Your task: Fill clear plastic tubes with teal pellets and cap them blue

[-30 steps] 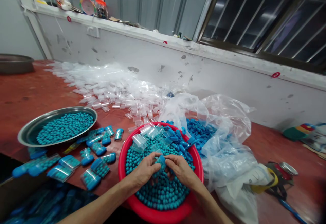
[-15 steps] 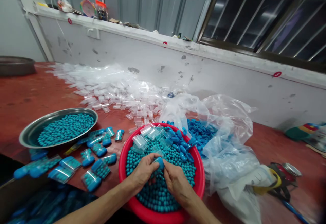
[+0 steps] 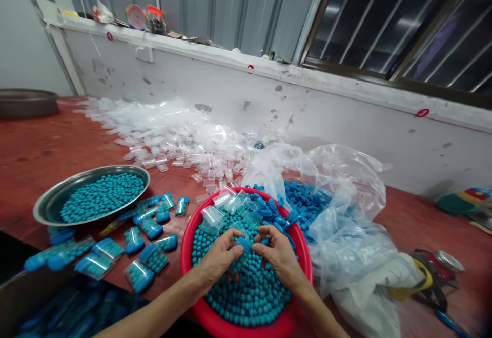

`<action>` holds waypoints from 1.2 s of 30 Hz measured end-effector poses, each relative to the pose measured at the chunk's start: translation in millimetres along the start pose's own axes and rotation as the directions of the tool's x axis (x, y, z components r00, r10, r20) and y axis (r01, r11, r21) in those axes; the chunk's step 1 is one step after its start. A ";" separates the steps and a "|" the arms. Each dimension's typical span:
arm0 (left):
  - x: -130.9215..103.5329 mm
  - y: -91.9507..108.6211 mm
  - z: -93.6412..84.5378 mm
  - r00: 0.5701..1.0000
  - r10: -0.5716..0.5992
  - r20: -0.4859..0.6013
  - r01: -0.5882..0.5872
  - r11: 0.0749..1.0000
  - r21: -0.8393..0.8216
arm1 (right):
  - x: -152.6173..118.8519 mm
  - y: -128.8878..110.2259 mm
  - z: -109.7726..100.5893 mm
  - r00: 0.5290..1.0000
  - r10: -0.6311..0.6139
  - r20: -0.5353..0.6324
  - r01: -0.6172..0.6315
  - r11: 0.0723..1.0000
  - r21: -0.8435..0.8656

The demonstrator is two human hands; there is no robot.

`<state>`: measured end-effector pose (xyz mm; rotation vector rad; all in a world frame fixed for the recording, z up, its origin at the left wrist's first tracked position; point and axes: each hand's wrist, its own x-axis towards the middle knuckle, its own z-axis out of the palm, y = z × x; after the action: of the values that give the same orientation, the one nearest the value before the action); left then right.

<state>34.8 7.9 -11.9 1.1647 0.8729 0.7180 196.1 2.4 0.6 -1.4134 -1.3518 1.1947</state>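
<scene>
My left hand [image 3: 219,258] is closed around a small clear container with a blue cap [image 3: 243,244], over the red basin [image 3: 187,245]. Much of the container is hidden by the fingers. Close on its right, my right hand [image 3: 280,256] has thumb and fingers apart; whether a fingertip touches the cap I cannot tell. Beneath both hands lie turquoise balls [image 3: 246,297] that fill the basin. On top of them rest several empty clear containers [image 3: 213,217] at the left and loose blue caps [image 3: 271,212] at the right.
A metal bowl of balls [image 3: 42,214] stands left. Capped, filled containers [image 3: 134,239] lie between it and the basin, with more in a box [image 3: 57,310] below. Clear containers [image 3: 172,127] are heaped behind. A plastic bag [image 3: 346,194] holds blue caps at right, beside a headlamp-like item [image 3: 434,276].
My right hand has moved away from the cap to the right and its fingers have spread. The left hand stays in place with the container. The view has shifted slightly.
</scene>
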 end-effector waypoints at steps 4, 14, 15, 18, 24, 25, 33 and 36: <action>0.8 -3.5 3.8 0.998 0.058 0.007 -0.058 0.998 0.021 | 1.2 -5.1 2.0 0.999 -0.045 0.002 0.045 0.997 -0.057; 4.1 -7.3 2.9 0.989 0.085 -0.122 -0.085 0.996 0.002 | -18.5 -5.7 18.6 0.952 -0.154 0.264 0.249 0.893 -0.374; 4.8 -7.2 2.2 0.984 0.121 -0.127 -0.123 0.992 -0.008 | -20.1 -3.6 23.2 0.954 -0.140 0.265 0.248 0.864 -0.437; 6.3 -6.5 1.2 0.977 0.193 -0.085 -0.198 0.979 -0.042 | -22.6 -0.9 35.5 0.972 -0.106 0.209 0.213 0.774 -0.597; 4.3 -6.0 3.0 0.984 0.170 -0.056 -0.176 0.975 -0.137 | -27.0 -7.5 50.6 0.962 -0.242 0.125 0.260 0.679 -0.687; 3.6 -5.6 3.3 0.985 0.160 -0.063 -0.168 0.974 -0.150 | -27.7 -8.2 52.0 0.960 -0.253 0.124 0.267 0.675 -0.688; 3.6 -2.4 4.7 0.978 0.186 -0.099 -0.196 0.974 -0.110 | -26.7 -6.5 48.2 0.948 -0.293 0.126 0.310 0.756 -0.577; 5.0 -4.9 4.3 0.975 0.197 -0.105 -0.204 0.978 -0.052 | -27.7 -5.5 47.8 0.966 -0.236 0.102 0.245 0.725 -0.643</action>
<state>41.1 8.8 -16.9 1.1795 0.8160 0.9690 149.1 -26.9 -1.5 -1.6161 -2.0174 0.5582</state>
